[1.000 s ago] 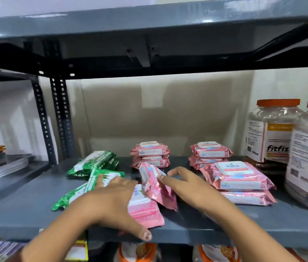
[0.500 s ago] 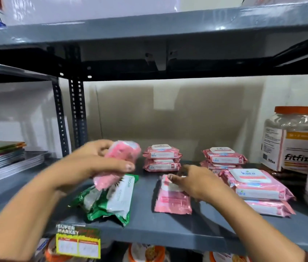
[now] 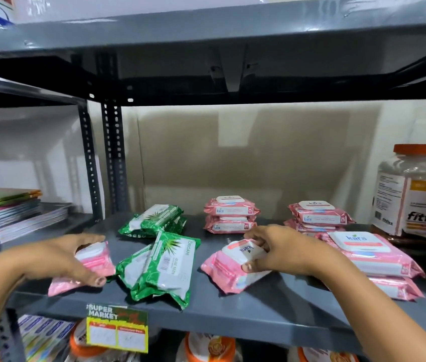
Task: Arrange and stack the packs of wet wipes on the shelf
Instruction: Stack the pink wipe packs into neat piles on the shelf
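Note:
On the grey shelf (image 3: 259, 307), my left hand (image 3: 60, 257) grips a pink wipes pack (image 3: 94, 265) lying at the front left. My right hand (image 3: 282, 252) grips another pink wipes pack (image 3: 232, 267) at the front middle, fingers on its white lid. Between them lie two green wipes packs (image 3: 162, 267), overlapping. Another green pack (image 3: 154, 220) lies behind them. Two small pink stacks (image 3: 231, 215) (image 3: 319, 215) stand at the back. A stack of two large pink packs (image 3: 374, 257) sits at the right, partly hidden by my right forearm.
Clear jars with orange lids (image 3: 415, 189) stand at the far right. The upper shelf (image 3: 206, 30) hangs close overhead. A perforated upright post (image 3: 112, 158) bounds the left side, with stacked books (image 3: 21, 212) beyond it. A supermarket price tag (image 3: 117, 329) hangs from the shelf's front edge.
My left hand has lowered its pink pack from the air onto the shelf's front left. My right hand still holds the middle pink pack, now turned slightly.

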Demonstrator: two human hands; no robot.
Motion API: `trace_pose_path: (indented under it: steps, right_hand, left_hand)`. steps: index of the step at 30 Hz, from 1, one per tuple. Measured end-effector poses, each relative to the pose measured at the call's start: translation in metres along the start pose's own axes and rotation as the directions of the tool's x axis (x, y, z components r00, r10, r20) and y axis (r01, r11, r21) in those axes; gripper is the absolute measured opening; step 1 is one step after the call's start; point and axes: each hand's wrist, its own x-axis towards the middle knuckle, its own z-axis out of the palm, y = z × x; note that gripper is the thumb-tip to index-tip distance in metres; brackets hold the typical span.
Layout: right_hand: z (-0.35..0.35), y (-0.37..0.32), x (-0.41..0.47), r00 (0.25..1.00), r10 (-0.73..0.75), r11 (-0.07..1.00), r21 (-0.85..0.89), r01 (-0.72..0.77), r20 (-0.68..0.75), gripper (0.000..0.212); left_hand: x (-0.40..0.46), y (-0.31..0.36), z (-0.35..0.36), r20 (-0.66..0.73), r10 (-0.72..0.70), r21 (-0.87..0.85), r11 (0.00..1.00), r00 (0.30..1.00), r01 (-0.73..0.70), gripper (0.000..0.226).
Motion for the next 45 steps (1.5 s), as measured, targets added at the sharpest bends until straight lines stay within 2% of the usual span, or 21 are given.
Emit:
trace_pose_path:
  steps: [2,4,6,8,10,11,14,16,18,21,23,28,30,33,35,37,39,42,45]
  right_hand:
    - [0.007,-0.006,-0.005,0.996,0.049,0.999,0.004,-0.049,-0.071,0.081]
    - [0.01,-0.008,-0.012,0.988,0.1,0.995,0.041,-0.095,-0.118,0.085]
    - [0.01,-0.004,-0.015,0.986,0.125,0.985,0.135,-0.11,-0.11,0.073]
    - [0.008,0.004,-0.019,0.984,0.138,0.942,0.321,-0.095,-0.113,0.049]
    - [0.007,0.008,-0.019,0.974,0.167,0.888,0.452,-0.082,-0.151,0.026]
    - [0.008,0.008,-0.018,0.969,0.177,0.886,0.457,-0.08,-0.173,0.025]
    - [0.01,0.005,-0.009,0.98,0.144,0.888,0.455,-0.068,-0.134,0.041]
    - [0.011,0.0,-0.006,0.992,0.1,0.91,0.41,-0.059,-0.079,0.05]
    - [0.008,-0.005,-0.01,0.994,0.097,0.955,0.287,-0.079,-0.051,0.055]
    - [0.004,-0.004,-0.022,0.985,0.147,0.984,0.116,-0.136,-0.094,0.059]
    - [0.002,-0.005,-0.035,0.981,0.157,0.985,0.086,-0.148,-0.117,0.06]
    - [0.003,-0.013,-0.054,0.983,0.147,0.983,0.124,-0.133,-0.11,0.044]
    - [0.003,-0.008,-0.054,0.984,0.143,0.973,0.198,-0.12,-0.105,0.037]
    - [0.0,0.006,-0.046,0.967,0.163,0.948,0.303,-0.099,-0.194,0.033]
    - [0.003,0.013,-0.034,0.942,0.167,0.944,0.324,-0.068,-0.29,0.035]
    - [0.01,0.011,-0.022,0.943,0.157,0.944,0.326,-0.055,-0.294,0.038]
    - [0.017,0.006,-0.011,0.962,0.128,0.959,0.277,-0.058,-0.242,0.047]
    - [0.023,0.002,-0.007,0.977,0.12,0.978,0.189,-0.086,-0.178,0.055]
    - [0.025,0.004,-0.022,0.97,0.151,0.98,0.158,-0.121,-0.192,0.05]
  left_hand:
    - [-0.004,0.01,0.001,0.001,0.073,0.015,0.997,0.997,-0.073,0.141]
    - [-0.015,0.038,0.008,-0.07,0.163,0.005,0.987,0.984,-0.163,0.133]
    - [-0.028,0.072,0.024,-0.252,0.278,-0.01,0.957,0.927,-0.289,0.106]
    - [-0.035,0.109,0.048,-0.436,0.359,-0.157,0.873,0.825,-0.463,0.066]
    - [-0.036,0.139,0.074,-0.468,0.396,-0.217,0.815,0.79,-0.537,0.028]
    - [-0.035,0.152,0.087,-0.425,0.425,-0.147,0.839,0.799,-0.524,0.018]
    - [-0.023,0.177,0.119,-0.259,0.477,0.114,0.878,0.84,-0.464,0.022]
    - [-0.012,0.183,0.128,-0.244,0.484,0.253,0.868,0.841,-0.426,0.026]
    - [-0.001,0.183,0.13,-0.262,0.478,0.311,0.864,0.838,-0.396,0.026]
    - [0.013,0.182,0.126,-0.312,0.469,0.351,0.865,0.826,-0.358,0.012]
    - [0.018,0.182,0.127,-0.325,0.46,0.336,0.873,0.826,-0.354,0.014]
    - [0.017,0.189,0.13,-0.198,0.421,0.268,0.892,0.885,-0.365,0.035]
    - [0.013,0.19,0.128,-0.225,0.382,0.218,0.916,0.896,-0.336,0.042]
    - [0.003,0.188,0.125,-0.36,0.39,0.164,0.921,0.848,-0.354,0.028]
    - [-0.009,0.19,0.13,-0.415,0.403,0.206,0.915,0.816,-0.347,0.047]
    - [-0.022,0.194,0.141,-0.439,0.409,0.353,0.897,0.8,-0.265,0.071]
    - [-0.028,0.2,0.152,-0.401,0.366,0.385,0.899,0.84,-0.208,0.081]
    - [-0.025,0.202,0.156,-0.32,0.322,0.321,0.922,0.891,-0.218,0.059]
    - [-0.012,0.192,0.145,-0.273,0.316,0.3,0.925,0.909,-0.231,0.035]
